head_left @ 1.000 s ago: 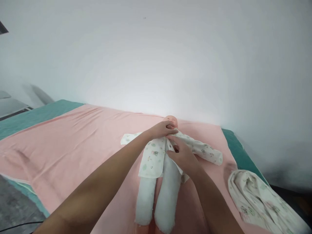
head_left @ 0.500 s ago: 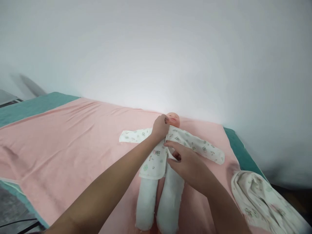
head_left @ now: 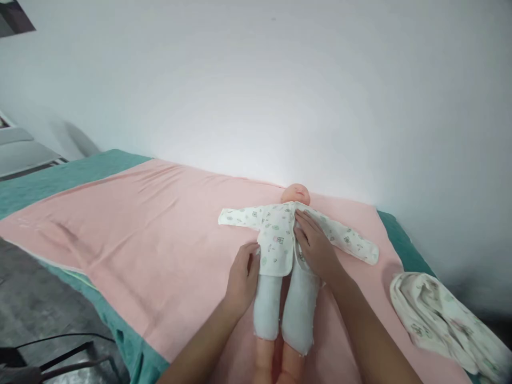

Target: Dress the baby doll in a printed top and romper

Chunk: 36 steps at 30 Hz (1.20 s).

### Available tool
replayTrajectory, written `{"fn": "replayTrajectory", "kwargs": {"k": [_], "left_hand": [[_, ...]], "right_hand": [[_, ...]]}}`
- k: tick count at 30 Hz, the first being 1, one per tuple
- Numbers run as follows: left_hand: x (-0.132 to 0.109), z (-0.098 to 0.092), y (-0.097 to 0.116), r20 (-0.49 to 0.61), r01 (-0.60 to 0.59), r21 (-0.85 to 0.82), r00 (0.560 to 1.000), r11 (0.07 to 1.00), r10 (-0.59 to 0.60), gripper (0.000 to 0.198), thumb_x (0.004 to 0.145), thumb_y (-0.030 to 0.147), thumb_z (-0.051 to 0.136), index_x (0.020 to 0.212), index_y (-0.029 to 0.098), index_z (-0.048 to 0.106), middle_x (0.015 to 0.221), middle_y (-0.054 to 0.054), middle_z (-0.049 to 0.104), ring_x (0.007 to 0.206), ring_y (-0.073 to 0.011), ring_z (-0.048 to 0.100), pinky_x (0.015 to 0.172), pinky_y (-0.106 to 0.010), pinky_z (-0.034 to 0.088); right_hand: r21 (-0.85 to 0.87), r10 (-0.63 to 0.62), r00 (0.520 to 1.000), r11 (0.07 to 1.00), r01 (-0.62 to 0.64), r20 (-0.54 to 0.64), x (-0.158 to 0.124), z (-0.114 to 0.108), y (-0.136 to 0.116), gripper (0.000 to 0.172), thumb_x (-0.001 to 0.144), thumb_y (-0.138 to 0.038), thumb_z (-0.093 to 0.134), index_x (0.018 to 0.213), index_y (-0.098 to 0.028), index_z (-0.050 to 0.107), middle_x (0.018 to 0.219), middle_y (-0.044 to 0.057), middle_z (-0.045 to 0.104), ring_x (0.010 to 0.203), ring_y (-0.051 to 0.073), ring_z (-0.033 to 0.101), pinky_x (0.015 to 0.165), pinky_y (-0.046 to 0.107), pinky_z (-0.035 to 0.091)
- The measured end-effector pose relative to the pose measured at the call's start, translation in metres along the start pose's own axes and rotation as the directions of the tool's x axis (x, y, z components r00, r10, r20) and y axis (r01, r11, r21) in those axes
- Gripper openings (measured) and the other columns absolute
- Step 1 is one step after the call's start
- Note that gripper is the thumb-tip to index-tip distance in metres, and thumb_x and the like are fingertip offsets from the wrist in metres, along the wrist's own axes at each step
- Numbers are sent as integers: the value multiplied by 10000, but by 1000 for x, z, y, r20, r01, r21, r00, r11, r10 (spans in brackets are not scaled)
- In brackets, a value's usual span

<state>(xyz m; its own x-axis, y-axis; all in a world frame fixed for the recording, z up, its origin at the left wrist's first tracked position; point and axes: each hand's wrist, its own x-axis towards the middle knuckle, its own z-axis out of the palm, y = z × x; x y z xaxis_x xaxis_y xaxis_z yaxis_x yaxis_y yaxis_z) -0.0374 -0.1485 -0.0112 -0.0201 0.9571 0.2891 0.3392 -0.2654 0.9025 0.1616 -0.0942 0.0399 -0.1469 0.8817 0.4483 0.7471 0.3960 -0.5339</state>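
Left hand (head_left: 241, 274) — from collar (head_left: 294, 204) to side of shirt (head_left: 275, 242); right hand (head_left: 317, 248) — flattened on front.

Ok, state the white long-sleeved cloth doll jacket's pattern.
Jacket: small scattered prints, some green; clearest in head view.

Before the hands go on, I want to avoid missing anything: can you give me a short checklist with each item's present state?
1. Doll lying on the pink sheet: ok.
2. Both jacket sleeves spread out to the sides: ok.
3. Right hand on the front of the patterned jacket: ok, fingers toward the collar.
4. Left hand gripping the jacket's side: cannot tell; the fingertips are at its edge, but a grip is not clear.
5. Front edges together down to the hem: not ok; they part near the bottom.
6. Bundled patterned cloth apart from the doll: ok, off to the right.
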Motion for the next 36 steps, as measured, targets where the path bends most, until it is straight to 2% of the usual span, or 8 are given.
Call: {"fn": "replayTrajectory", "kwargs": {"k": [4,7,13,19,24,29,33,36], "left_hand": [[-14,-14,-2,94,-64,0,994,998,64,303,917,173,378,1150,283,538,1223,-33,583,1136,-157,554,1004,-356,461],[-20,-19,-2,135,-88,-6,987,996,88,345,872,111,415,1139,286,548,1174,-23,596,1092,-150,567,970,-339,476],[-21,-17,-10,100,-66,19,993,998,63,345,806,112,536,1117,260,548,1207,-26,572,1128,-158,546,979,-322,461],[-19,-11,-18,82,-81,82,994,993,74,295,792,141,566,1066,250,557,1236,-36,552,1136,-178,543,951,-343,481],[-15,-8,-26,106,-131,219,988,967,110,183,787,120,543,930,216,605,1239,-64,555,1100,-223,552,910,-395,483],[-10,-6,-29,120,-207,318,977,925,178,250,787,82,505,959,210,633,1189,-71,591,1098,-240,538,909,-403,454],[-10,-8,-26,116,-201,286,978,937,174,207,812,123,506,928,215,651,1153,-58,613,1081,-235,537,908,-392,438],[-12,-12,-22,80,-113,145,992,983,102,194,837,155,473,927,209,638,1135,-51,621,1014,-205,566,848,-349,458]], "right_hand": [[-50,46,999,998,-45,6,-31,0,-10,512,970,-366,339,1467,-243,338,1530,36,341,1438,212,232,1176,473,244],[-59,49,999,997,-48,14,-66,-2,-17,509,954,-364,396,1453,-275,356,1554,18,288,1443,218,219,1176,477,241],[163,195,967,972,-168,-163,-118,-7,-6,423,898,-275,458,1319,-293,494,1459,43,436,1356,222,388,1086,452,387],[162,331,901,941,-295,-281,-116,-6,-2,634,746,-116,444,1365,-255,440,1413,66,465,1313,236,417,1039,419,411],[152,473,849,881,-449,-236,-108,-5,-5,426,798,-256,498,1218,-213,552,1176,101,600,1073,265,561,859,389,474],[146,541,811,841,-521,-224,-111,-4,-7,266,814,-275,464,1048,-215,575,983,58,625,891,227,577,738,333,446],[153,526,805,850,-503,-276,-114,-2,-5,180,824,-310,474,939,-209,568,899,42,610,828,211,559,704,314,421],[139,481,809,876,-462,-337,-115,-1,-2,151,817,-296,482,906,-201,557,874,40,586,811,201,542,699,307,410]]}}
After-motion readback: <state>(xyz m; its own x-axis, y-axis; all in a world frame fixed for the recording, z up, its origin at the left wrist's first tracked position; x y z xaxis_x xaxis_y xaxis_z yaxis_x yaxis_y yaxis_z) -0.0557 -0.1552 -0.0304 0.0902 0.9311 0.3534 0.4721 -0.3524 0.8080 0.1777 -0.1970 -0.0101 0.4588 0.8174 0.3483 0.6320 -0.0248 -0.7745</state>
